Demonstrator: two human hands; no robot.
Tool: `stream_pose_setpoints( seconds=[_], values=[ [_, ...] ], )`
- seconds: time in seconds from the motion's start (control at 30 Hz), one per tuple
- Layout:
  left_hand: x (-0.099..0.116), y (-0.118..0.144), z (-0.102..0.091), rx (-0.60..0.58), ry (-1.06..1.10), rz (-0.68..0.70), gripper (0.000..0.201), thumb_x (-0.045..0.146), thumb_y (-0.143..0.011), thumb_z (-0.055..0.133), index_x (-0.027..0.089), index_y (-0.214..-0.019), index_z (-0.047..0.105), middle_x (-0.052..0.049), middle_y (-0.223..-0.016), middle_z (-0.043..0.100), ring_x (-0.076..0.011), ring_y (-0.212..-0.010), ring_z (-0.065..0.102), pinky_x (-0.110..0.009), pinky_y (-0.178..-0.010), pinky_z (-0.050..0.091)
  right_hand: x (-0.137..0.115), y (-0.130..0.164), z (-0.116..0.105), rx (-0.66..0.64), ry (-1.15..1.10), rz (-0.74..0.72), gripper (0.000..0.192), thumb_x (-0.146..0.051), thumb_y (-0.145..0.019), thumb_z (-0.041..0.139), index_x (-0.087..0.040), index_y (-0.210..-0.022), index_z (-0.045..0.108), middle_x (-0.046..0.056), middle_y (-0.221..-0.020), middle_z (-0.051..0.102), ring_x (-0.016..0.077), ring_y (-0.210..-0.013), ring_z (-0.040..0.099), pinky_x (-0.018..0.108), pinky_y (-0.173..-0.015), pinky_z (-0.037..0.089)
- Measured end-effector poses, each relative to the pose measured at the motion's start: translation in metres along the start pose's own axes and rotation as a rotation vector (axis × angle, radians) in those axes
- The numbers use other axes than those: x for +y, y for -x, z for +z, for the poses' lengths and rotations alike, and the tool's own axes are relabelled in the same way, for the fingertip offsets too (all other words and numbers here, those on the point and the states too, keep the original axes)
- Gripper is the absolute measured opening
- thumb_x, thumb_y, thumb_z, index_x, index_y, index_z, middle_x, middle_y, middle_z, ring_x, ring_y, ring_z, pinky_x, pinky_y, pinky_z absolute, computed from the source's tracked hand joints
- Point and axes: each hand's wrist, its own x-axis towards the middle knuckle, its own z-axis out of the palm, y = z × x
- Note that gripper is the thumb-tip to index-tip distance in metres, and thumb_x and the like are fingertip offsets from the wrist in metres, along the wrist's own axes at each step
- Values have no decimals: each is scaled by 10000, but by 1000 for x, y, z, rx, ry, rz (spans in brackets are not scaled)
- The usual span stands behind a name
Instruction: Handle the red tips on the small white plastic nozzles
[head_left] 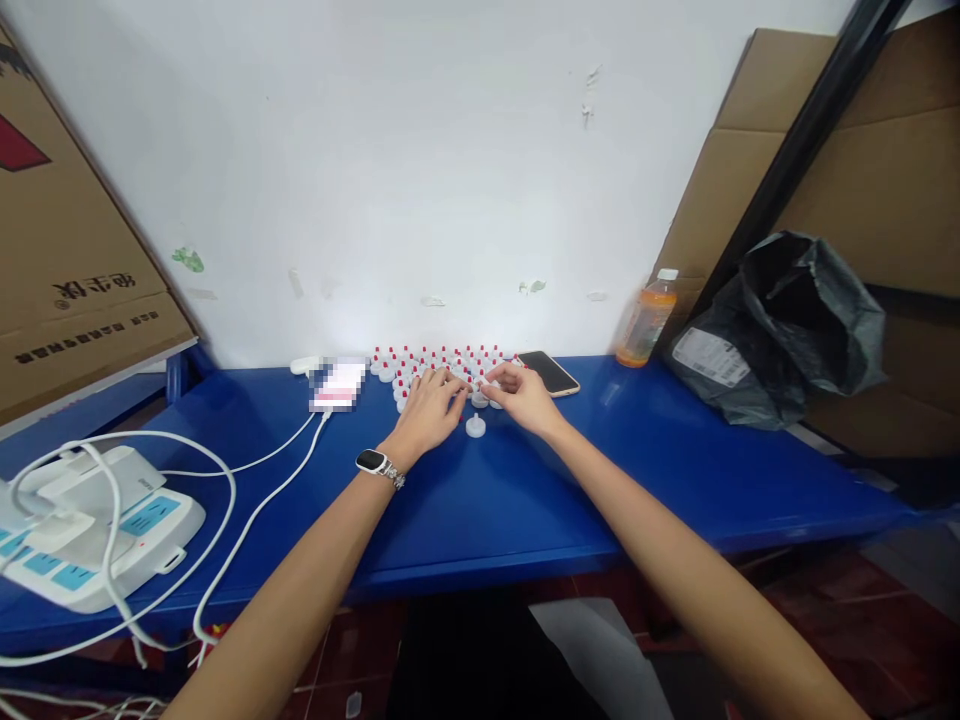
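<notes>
Several small white caps with red tips [435,358] stand in rows at the back of a blue table [480,500], near the white wall. My left hand [431,408], with a watch on its wrist, rests among the front caps with its fingers curled on them. My right hand [521,392] pinches a small white cap at the front of the cluster. One loose white cap [475,427] lies on the table just below and between the two hands.
A phone [553,372] lies right of the caps, an orange drink bottle [646,318] stands farther right, beside a black plastic bag [780,325]. A white device [337,386] with cables lies left; power strips [82,540] sit at the left edge. Cardboard leans on both sides.
</notes>
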Motion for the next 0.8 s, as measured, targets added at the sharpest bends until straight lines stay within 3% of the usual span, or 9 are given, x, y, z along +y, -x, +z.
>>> stream_pose_setpoints(
  seconds=[0.13, 0.33, 0.47, 0.57, 0.67, 0.8],
  values=[
    [-3, 1, -8, 33, 60, -36, 301, 354, -1003, 405, 219, -982, 673, -73, -1035, 628, -255, -996, 513, -425, -888, 421, -1, 1, -6, 33, 309, 6, 166, -331, -714, 724, -188, -797, 706, 14, -790, 600, 162, -767, 566, 283, -724, 442],
    [-4, 1, -9, 41, 61, -50, 292, 360, -995, 428, 219, -930, 676, -64, -1002, 636, -252, -967, 518, -431, -880, 419, 4, 3, -2, -228, 294, 117, 99, -164, -717, 648, -156, -811, 680, -36, -611, 588, 107, -557, 520, 232, -570, 376],
    [-2, 1, -7, 29, 67, -45, 289, 363, -992, 432, 223, -926, 676, -66, -992, 637, -259, -975, 519, -429, -860, 421, 3, 2, -2, -118, 350, 104, 213, -159, -738, 630, -177, -945, 679, -26, -659, 647, 121, -603, 572, 230, -593, 391],
    [1, -1, -7, 31, 74, -38, 290, 366, -993, 429, 218, -919, 667, -70, -989, 634, -259, -973, 518, -423, -846, 428, 2, -1, 1, -12, 470, 121, 246, -330, -804, 661, -216, -1020, 687, -13, -651, 660, 154, -634, 594, 251, -599, 384],
    [4, -2, -7, 29, 74, -36, 285, 359, -993, 430, 211, -897, 653, -73, -990, 632, -253, -958, 519, -417, -830, 434, 0, -6, 9, 15, 561, 131, 266, -445, -821, 670, -240, -980, 728, 27, -669, 676, 198, -704, 623, 278, -626, 383],
    [4, -2, -6, 30, 74, -37, 281, 351, -995, 427, 214, -891, 649, -69, -1002, 633, -254, -966, 518, -417, -830, 432, -3, -11, 17, 28, 566, 172, 169, -376, -818, 677, -246, -898, 749, 36, -677, 677, 202, -706, 615, 282, -629, 366]
  ],
)
